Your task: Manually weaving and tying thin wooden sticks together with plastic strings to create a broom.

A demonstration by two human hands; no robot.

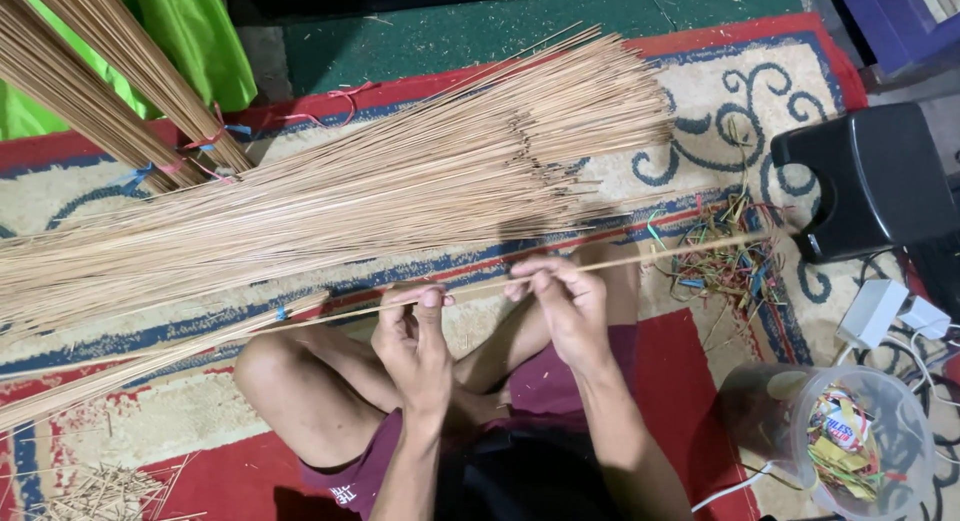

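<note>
I sit cross-legged on a patterned rug (720, 101). Both hands pinch one long thin tan stick (670, 254) that runs from the lower left to the right across my knees. My left hand (415, 336) grips it near its middle between thumb and fingers. A little to the right, my right hand (565, 296) holds the same stick with its fingertips. A large fan of loose tan sticks (400, 181) lies spread on the rug beyond my hands. A smaller bundle (150, 356) tied with a blue band lies by my left knee.
Two tied stick bundles (110, 81) lean at the upper left against green cloth (190, 31). A heap of coloured bands (730, 256) lies at the right beside a black box (875, 176). A clear jar (850, 441) of wrappers and a white charger (870, 311) are lower right. Stick scraps (100, 491) lie lower left.
</note>
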